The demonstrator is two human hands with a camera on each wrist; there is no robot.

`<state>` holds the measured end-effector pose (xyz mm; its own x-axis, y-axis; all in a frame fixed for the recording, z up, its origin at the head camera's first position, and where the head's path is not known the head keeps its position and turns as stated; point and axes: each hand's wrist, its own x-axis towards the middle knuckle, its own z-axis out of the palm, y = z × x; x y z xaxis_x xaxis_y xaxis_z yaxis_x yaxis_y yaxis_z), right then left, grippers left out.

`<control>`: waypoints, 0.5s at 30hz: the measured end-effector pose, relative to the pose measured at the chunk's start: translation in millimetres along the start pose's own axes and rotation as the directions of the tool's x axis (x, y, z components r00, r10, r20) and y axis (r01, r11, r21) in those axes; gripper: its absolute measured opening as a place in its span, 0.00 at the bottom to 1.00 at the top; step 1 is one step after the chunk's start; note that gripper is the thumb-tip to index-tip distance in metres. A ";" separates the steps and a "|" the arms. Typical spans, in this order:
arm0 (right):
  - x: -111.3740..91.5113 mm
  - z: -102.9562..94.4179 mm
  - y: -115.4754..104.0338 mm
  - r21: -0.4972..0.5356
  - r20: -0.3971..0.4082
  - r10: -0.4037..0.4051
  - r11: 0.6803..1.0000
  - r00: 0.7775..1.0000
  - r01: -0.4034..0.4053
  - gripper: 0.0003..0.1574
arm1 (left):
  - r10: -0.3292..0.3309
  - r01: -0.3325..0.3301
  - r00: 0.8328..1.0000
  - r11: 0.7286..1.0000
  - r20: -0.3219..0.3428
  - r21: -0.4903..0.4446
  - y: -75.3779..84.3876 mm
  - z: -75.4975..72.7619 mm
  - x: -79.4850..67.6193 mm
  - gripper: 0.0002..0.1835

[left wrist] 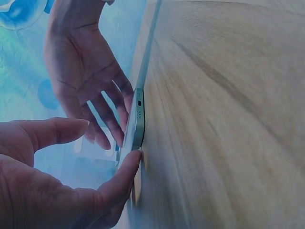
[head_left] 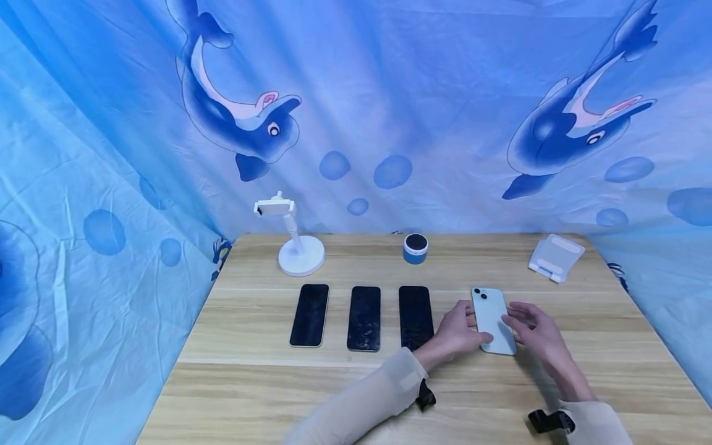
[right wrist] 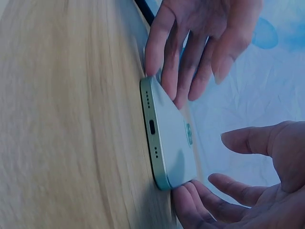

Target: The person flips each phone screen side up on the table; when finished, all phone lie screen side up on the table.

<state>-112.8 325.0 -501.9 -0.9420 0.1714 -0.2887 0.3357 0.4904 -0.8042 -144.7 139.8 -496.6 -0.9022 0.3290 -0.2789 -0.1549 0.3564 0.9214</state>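
A pale mint smartphone point(head_left: 494, 321) lies flat on the wooden table, its back and twin camera lenses facing up. My left hand point(head_left: 458, 330) is at its left long edge, fingertips right at the side, thumb raised over the back. On the opposite edge my right hand point(head_left: 536, 337) has its fingers low against the side and its thumb lifted. The right wrist view shows the charging port end of the phone point(right wrist: 167, 138) between both hands, with neither thumb pressing on it.
Three dark-screened phones point(head_left: 309, 315), point(head_left: 364, 318), point(head_left: 416, 309) lie in a row leftward, the nearest one partly behind my left wrist. Behind them stand a white phone holder point(head_left: 301, 256) and a small blue speaker point(head_left: 415, 249). A folded white stand point(head_left: 556, 256) sits at back right.
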 end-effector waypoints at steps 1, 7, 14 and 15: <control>-0.2 0.6 -0.3 0.001 0.000 0.006 1.000 1.000 -0.006 0.44 | 0.001 -0.001 1.000 1.000 0.001 0.003 -0.1 0.2 -0.1 0.37; 1.4 1.6 -0.6 0.089 -0.008 0.054 0.995 0.999 -0.053 0.42 | 0.024 -0.024 1.000 0.999 -0.002 0.026 -2.4 1.0 2.5 0.40; 3.6 1.6 -6.8 0.217 -0.028 0.139 0.967 0.990 -0.130 0.44 | 0.084 -0.087 0.996 0.978 0.024 0.190 -3.1 -0.8 1.8 0.39; 3.9 1.6 -7.8 0.225 -0.032 0.151 0.964 0.988 -0.140 0.44 | 0.096 -0.100 0.995 0.971 0.028 0.219 -2.8 -0.5 0.7 0.39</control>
<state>-119.1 320.5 -497.6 -0.8803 0.2702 -0.3901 0.4563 0.2566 -0.8520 -145.1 138.6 -499.2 -0.9012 0.3863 -0.1964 0.0281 0.5043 0.8631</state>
